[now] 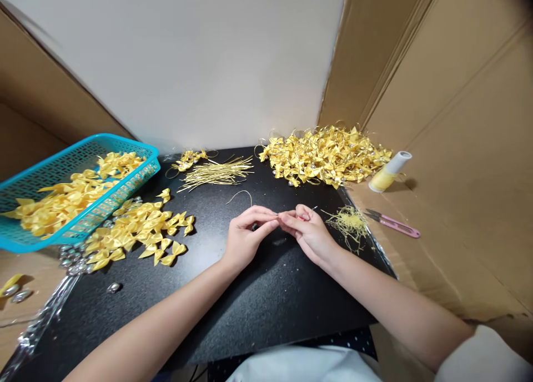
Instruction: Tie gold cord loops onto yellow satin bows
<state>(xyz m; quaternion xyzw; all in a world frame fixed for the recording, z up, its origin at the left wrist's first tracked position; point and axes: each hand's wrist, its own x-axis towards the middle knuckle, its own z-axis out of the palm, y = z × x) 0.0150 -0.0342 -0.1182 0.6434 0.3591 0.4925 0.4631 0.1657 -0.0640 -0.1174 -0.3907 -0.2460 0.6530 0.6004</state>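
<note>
Both hands meet over the middle of the black table, fingertips nearly touching. My left hand (pixel 250 235) is closed in a pinch. A thin gold cord (pixel 241 192) curves up from behind its fingers, and a small dark shiny bit shows under them. My right hand (pixel 310 235) is closed too, its thumb and forefinger pinched against the left fingertips. A small red part (pixel 300 219) shows in its grip, and a thin pale tip sticks out past the knuckles; the rest is hidden. Beyond my hands lies a bundle of cut gold cords (pixel 219 172).
Yellow ribbon bows (pixel 141 229) and silver bells (pixel 75 259) lie at left beside a blue basket (pixel 95 139) of bows. Finished-looking looped bows (pixel 327 155) are heaped at back right. Right: thread spool (pixel 390 171), thread scraps (pixel 348 225), pink snips (pixel 393 223). Cardboard walls flank the table.
</note>
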